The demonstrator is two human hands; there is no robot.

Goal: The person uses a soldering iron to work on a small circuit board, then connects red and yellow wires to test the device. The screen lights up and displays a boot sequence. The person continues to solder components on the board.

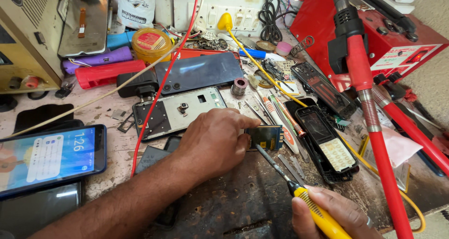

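- The left hand (216, 143) lies palm down on the scarred, paint-flecked counter (243, 197), fingertips pinching 1 small rectangular circuit board (265, 137) flat against it.
- The right hand (334, 215) is closed around the yellow plastic handle of a soldering iron (299, 192); its thin metal tip touches the board's near edge.
- Just right of the board lies 1 open black keypad phone shell (327, 143) with pale rubber keys.
- Behind the left hand rests a grey smartphone frame (177, 113), stripped open.
- At far left, 1 glossy smartphone (49, 157) glows.
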